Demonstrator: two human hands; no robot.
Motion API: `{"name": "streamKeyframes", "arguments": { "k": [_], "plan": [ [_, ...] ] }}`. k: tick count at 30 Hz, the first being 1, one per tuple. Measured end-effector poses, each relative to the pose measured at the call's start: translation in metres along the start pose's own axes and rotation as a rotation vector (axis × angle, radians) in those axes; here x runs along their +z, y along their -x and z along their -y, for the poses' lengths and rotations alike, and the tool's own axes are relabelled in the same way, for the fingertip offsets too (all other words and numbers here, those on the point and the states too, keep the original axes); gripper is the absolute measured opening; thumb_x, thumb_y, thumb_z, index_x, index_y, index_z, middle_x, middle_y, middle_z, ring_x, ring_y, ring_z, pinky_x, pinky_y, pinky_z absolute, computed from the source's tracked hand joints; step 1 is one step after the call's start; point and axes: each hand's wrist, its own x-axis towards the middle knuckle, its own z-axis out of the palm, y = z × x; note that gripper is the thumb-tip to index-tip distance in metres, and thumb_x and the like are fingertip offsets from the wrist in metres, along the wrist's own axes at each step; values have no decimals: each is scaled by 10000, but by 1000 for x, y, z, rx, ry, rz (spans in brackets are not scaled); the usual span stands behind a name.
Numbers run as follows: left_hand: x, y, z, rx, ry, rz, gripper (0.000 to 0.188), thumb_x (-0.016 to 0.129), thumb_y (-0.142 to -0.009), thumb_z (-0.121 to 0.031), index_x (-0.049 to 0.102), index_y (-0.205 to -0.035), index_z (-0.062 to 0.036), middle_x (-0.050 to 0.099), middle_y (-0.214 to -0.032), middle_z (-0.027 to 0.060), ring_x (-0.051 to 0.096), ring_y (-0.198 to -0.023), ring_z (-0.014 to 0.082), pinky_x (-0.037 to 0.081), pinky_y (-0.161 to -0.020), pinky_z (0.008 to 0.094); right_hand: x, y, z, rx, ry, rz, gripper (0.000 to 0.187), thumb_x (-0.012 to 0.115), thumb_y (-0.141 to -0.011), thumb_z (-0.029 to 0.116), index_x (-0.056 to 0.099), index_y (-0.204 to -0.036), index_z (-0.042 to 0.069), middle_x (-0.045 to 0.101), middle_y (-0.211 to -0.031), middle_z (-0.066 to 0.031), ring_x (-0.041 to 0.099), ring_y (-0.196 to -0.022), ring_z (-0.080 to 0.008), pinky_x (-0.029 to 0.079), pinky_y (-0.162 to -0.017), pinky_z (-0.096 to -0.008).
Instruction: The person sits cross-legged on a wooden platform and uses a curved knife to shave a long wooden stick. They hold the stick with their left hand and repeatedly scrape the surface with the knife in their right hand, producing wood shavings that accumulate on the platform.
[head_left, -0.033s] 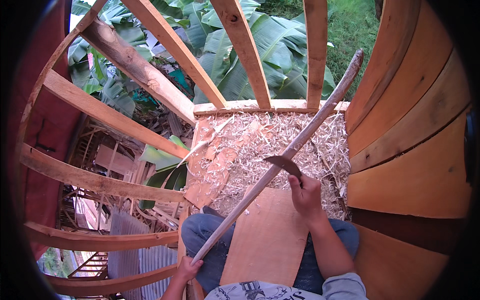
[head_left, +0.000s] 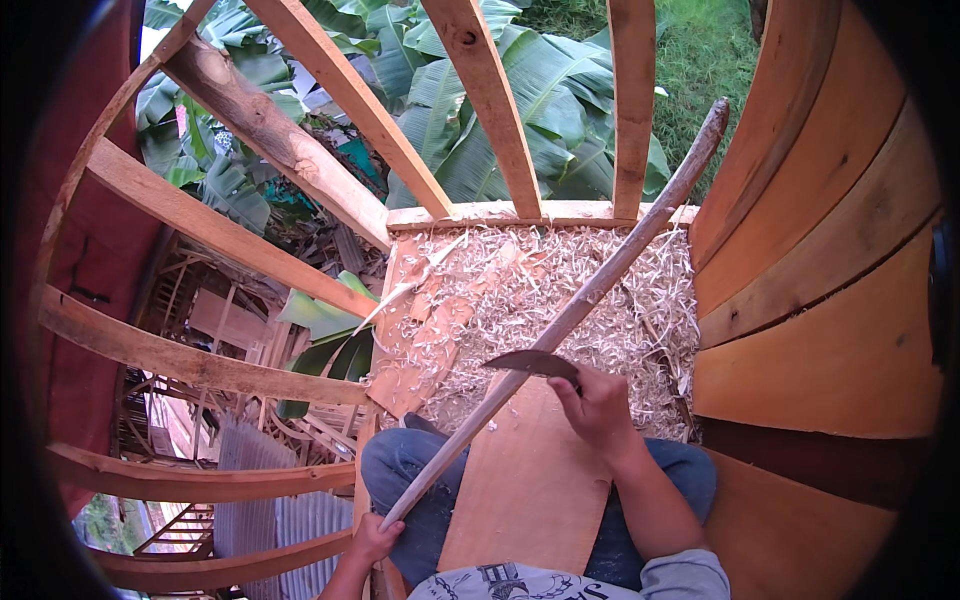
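A long wooden pole point(head_left: 580, 302) slants across my lap, from the lower left up to the far right. Its far end is rough and dark, while the near part looks pale and smooth. My left hand point(head_left: 377, 536) is wrapped around its near end. In my right hand point(head_left: 596, 405) is a curved knife point(head_left: 533, 362), its dark blade lying across the pole and pointing left; the fingers hide the handle. Beneath the pole, a flat board point(head_left: 525, 480) rests over my lap, between my bent knees.
Curled wood shavings point(head_left: 610, 270) cover much of the plank floor point(head_left: 408, 385). Spaced wooden slats point(head_left: 500, 110) rise ahead and to the left, with banana leaves point(head_left: 560, 90) beyond. A plank wall point(head_left: 820, 360) stands close on my right. Corrugated metal sheets point(head_left: 245, 480) lie lower, outside the left slats.
My right hand has drawn the curved knife down along the pole, nearer to me and a little left. The left hand and the pole stay in place.
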Motion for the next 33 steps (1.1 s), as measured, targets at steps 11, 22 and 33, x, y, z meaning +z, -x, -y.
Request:
{"name": "streamKeyframes", "arguments": {
  "k": [11,22,33],
  "plan": [
    [-3,1,-16,37,-126,-19,501,671,-806,-341,473,-492,-3,404,-439,34,399,-441,101,342,-429,324,-13,-8,-8,270,-119,-36,338,612,-878,296,601,-713,1,547,-564,-157,566,-478,-298,413,-447,-383],
    [1,8,-17,65,-156,-77,462,673,-802,-279,487,-500,16,404,-437,44,398,-437,97,339,-424,325,-19,-12,-11,275,-118,-53,312,582,-902,267,625,-757,-6,502,-508,-127,503,-422,-229,370,-428,-340],
    [7,11,-19,71,-172,-118,448,685,-787,-297,520,-525,28,425,-432,80,433,-431,119,356,-431,344,-31,-17,-20,345,-71,-88,348,566,-911,265,587,-706,-16,493,-502,-132,495,-418,-256,362,-433,-360]
  ]
}}
